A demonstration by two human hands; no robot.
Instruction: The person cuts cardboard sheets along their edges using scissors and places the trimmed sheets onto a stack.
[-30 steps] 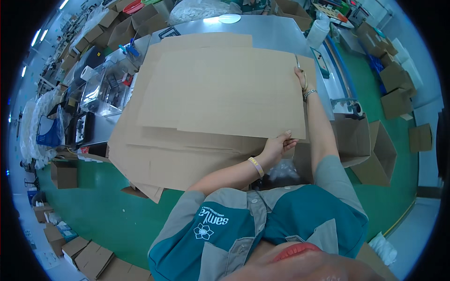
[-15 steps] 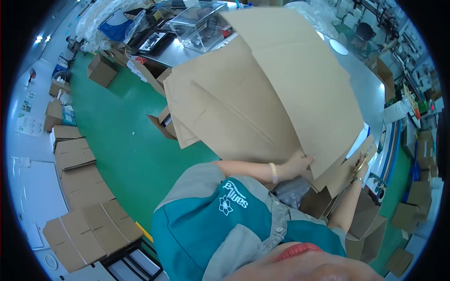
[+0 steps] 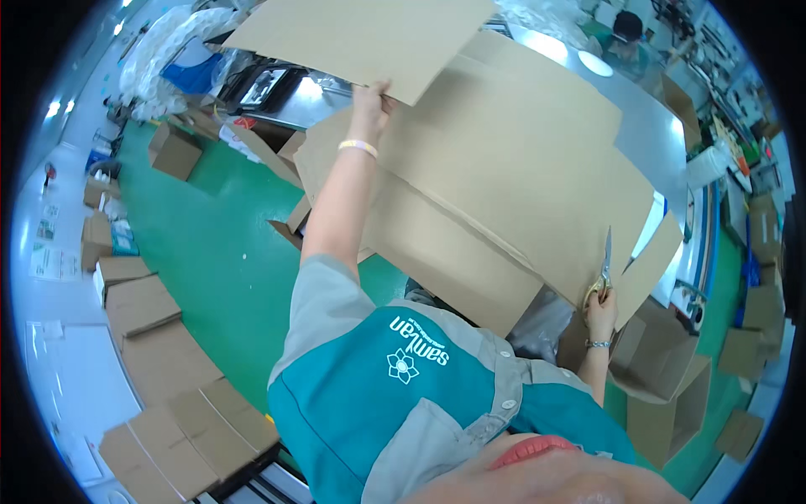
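Observation:
My left hand (image 3: 372, 107) reaches forward and left, its fingers closed on the near edge of a large brown cardboard sheet (image 3: 361, 38). That sheet is raised at the far side of the table, and its far end runs out of the picture. Beneath and nearer lie more flat cardboard sheets (image 3: 504, 160), overlapping, with crease lines and a long fold. My right hand (image 3: 599, 309) grips a pair of scissors (image 3: 606, 265) by yellowish handles. Their blades point away from me, over the right part of the cardboard, and look closed.
Open cardboard boxes (image 3: 659, 349) stand by my right side, next to a grey plastic bag (image 3: 539, 323). The metal table (image 3: 663, 160) shows at the far right. Flattened cartons (image 3: 189, 437) are at lower left, a box (image 3: 175, 151) on the green floor. Another person (image 3: 627, 38) is at far right.
My left hand has swung far forward and left, carrying the upper cardboard sheet off the lower ones. My right hand has shifted left with the scissors, whose blades now show over the cardboard.

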